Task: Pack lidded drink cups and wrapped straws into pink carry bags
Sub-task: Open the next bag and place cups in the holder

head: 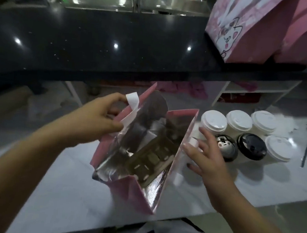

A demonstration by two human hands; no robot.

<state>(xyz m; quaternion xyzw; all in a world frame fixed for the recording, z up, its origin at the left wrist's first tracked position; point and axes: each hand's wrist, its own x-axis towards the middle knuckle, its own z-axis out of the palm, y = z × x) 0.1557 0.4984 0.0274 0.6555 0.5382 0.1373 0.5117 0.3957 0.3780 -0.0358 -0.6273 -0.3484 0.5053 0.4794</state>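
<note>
The left hand (100, 115) is pinching the pink bag (142, 152)'s rim; the right hand (204, 158), fingers spread, is pressing its far wall. Cups (240, 135) are standing just beyond those fingers; the bag's bottom is blurred.

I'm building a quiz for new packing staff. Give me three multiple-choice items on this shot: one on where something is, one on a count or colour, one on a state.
1. Where do the lidded cups stand relative to the open pink bag?
A. To its right
B. Inside it
C. To its left

2. How many cups have white lids?
A. Two
B. Four
C. Six

3. What is the open bag's state?
A. Sealed shut
B. Lying flat, folded
C. Held open, no cup inside

Answers:
1. A: the cups cluster on the white table right of the bag.
2. B: four white lids, with two dark-lidded cups among them.
3. C: the left hand has a grip on the white handle, the right hand rests on the other wall, and only the silver lining shows.
</note>
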